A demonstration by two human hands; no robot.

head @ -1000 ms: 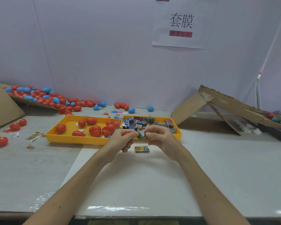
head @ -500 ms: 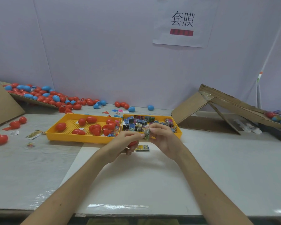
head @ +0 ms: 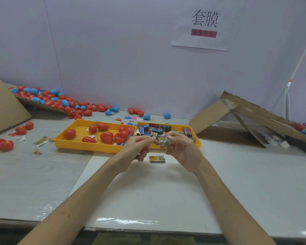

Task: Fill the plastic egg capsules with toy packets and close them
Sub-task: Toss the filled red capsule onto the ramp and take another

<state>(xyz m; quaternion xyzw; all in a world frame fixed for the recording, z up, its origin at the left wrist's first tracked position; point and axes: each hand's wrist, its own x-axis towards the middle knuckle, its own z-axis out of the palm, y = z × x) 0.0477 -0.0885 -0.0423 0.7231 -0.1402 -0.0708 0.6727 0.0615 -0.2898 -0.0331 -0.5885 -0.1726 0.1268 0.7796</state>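
Pale lilac panel wall (head: 113, 59) closes the back, smooth, with a white paper sign (head: 204, 23) taped high right. Grey wood-grain table (head: 25, 174) runs the full width. A glossy white sheet (head: 148, 191) covers its middle and right and stays bare from the hands to the near edge.

Cardboard ramp (head: 245, 114) leans at right, rough torn edges. Second cardboard slab (head: 3, 106) slopes at far left. Heap of red and blue egg capsules (head: 51, 101) spills along the back left.

Two yellow plastic trays sit side by side past the hands. The left tray (head: 88, 148) has a perforated floor and holds red eggs. The right tray (head: 196, 141) holds printed packets.

Left hand (head: 136, 147): fingers curled round a red egg capsule (head: 145, 148), thumb and forefinger reaching to the toy packet (head: 164, 141). Right hand (head: 178, 147): fingertips pinched on that crumpled foil packet, held above the sheet, just in front of the trays. A loose packet (head: 157, 159) lies flat below, between the wrists.
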